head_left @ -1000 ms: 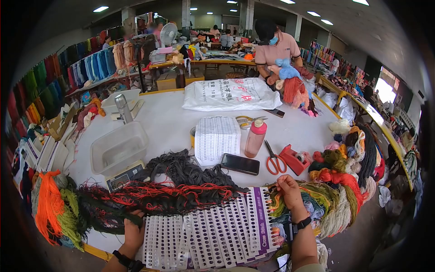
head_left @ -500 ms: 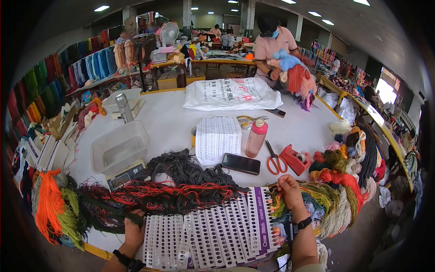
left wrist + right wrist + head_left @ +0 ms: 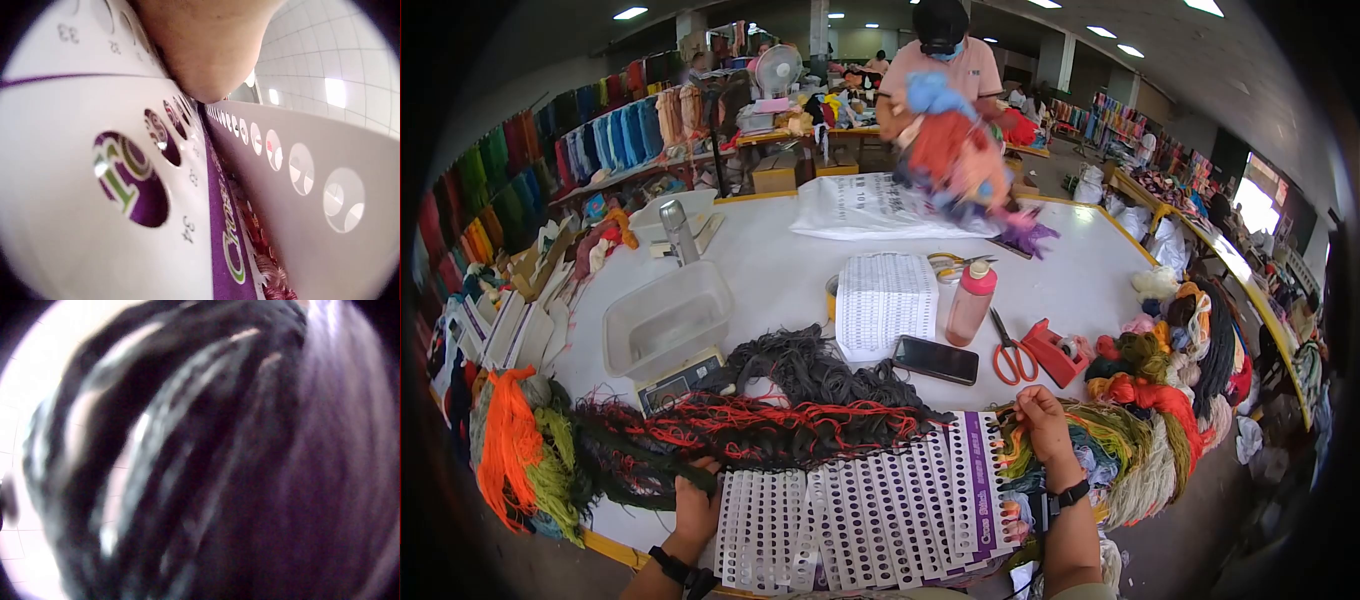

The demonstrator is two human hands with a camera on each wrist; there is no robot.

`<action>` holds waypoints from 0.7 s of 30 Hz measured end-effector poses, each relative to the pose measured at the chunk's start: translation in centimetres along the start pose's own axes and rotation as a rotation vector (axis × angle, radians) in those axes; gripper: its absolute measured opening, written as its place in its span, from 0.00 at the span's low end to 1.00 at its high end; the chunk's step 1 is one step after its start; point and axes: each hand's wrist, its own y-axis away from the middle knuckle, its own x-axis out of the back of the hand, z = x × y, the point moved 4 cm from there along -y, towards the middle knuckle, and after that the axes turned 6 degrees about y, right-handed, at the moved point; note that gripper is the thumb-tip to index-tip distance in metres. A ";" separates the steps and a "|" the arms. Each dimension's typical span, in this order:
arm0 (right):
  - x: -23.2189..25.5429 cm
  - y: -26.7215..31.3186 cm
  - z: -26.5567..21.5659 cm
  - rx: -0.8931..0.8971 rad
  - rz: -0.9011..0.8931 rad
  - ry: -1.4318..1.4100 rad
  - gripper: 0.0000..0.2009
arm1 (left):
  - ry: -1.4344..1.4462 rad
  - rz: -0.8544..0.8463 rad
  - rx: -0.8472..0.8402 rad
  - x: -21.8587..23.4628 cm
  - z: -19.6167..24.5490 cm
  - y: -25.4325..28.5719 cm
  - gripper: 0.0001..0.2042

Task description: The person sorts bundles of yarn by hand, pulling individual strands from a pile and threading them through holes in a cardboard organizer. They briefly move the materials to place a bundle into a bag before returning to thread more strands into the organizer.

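Observation:
At the left edge of the cards my left hand (image 3: pixel 697 510) grips a dark green hank of thread (image 3: pixel 640 478), which runs across its fingers. In the left wrist view the heel of the hand (image 3: pixel 209 50) lies against a white punched card (image 3: pixel 69 169) with numbered holes. Several overlapping purple-edged cards (image 3: pixel 972 470) spread between my hands. Black and red thread (image 3: pixel 750 430) lies along their far edge. My right hand (image 3: pixel 1042 425) is raised over the right card edge, fingers bent, tips together; I cannot tell whether they pinch a thread. Blurred dark strands (image 3: pixel 187 462) fill the right wrist view.
Beyond the thread are a phone (image 3: pixel 935 360), printed sheet (image 3: pixel 887 305), pink-capped bottle (image 3: pixel 971 305), orange-handled scissors (image 3: pixel 1012 355), red tape dispenser (image 3: pixel 1055 352) and clear bin (image 3: pixel 668 320). Coloured hanks (image 3: pixel 1160 420) crowd the right. Across the table a person (image 3: pixel 945 70) carries bundled thread (image 3: pixel 960 150).
The person opposite has moved left along the far table edge, swinging the thread bundle over the white sack. Both my hands stay where they were.

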 end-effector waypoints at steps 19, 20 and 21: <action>-0.1 0.1 -0.2 0.018 -0.013 0.006 0.04 | -0.009 -0.001 -0.011 -0.1 -0.1 0.0 0.20; 0.0 0.0 -0.1 0.022 -0.015 0.010 0.04 | -0.013 -0.002 -0.006 -0.1 0.0 0.0 0.20; 0.0 0.0 -0.1 0.026 -0.017 0.015 0.04 | -0.018 -0.003 -0.002 -0.1 0.0 0.0 0.20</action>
